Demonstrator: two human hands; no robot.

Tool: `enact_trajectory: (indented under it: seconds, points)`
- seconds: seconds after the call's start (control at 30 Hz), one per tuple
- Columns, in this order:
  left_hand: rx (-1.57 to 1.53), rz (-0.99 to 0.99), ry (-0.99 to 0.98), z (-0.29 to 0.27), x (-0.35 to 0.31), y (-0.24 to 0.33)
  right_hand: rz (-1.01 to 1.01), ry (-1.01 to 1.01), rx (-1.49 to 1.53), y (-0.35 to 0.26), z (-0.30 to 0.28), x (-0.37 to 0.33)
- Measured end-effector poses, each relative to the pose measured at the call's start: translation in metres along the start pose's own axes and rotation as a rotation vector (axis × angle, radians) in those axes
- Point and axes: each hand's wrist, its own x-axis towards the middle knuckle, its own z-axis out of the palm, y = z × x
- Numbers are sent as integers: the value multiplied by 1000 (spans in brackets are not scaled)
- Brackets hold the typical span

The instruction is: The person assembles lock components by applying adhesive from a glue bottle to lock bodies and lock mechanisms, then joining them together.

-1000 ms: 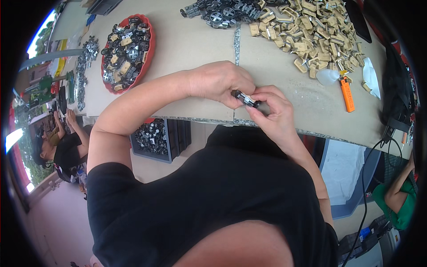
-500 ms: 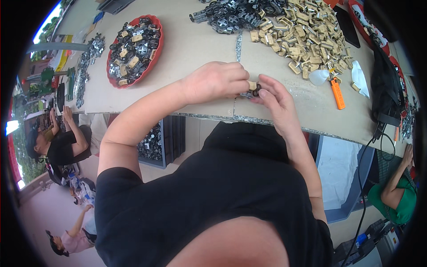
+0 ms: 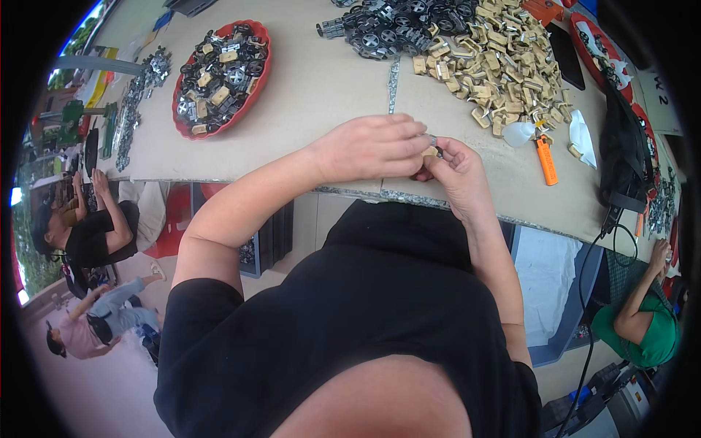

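Observation:
My left hand (image 3: 376,148) and my right hand (image 3: 458,169) meet over the table's near edge. Between their fingertips they grip a small toy car (image 3: 432,152) with a tan part on it and dark wheels. My left fingers cover much of it. Ahead of my right hand lies a heap of tan plastic parts (image 3: 504,62). Beside that heap, farther off and to the left, is a pile of dark toy car chassis with wheels (image 3: 387,31). A red scalloped tray (image 3: 266,62) at the left holds cars with tan parts fitted among dark wheels.
An orange lighter-like object (image 3: 546,162) lies right of my hands, near white scraps (image 3: 581,139). A black bag (image 3: 621,146) with a cable sits at the table's right. Grey bins (image 3: 562,343) stand below the edge. Other people work at both sides.
My left hand has shifted slightly right and now covers more of the toy car. My right fingers have closed in around it. A person at the lower left has changed posture.

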Motion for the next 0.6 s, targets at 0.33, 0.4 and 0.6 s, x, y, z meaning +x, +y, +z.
enact_trajectory:
  seconds: [0.33,0.4,0.6]
  points:
    - [-1394,-1236,208,28,-2,37,-40,29,-52,-4,0,-1]
    - [-1357,-1274,221,32,-2,39,-32,19,-70,-3,0,0]
    - [-1389,-1316,262,34,-1,40,-45,95,-124,2,5,-2]
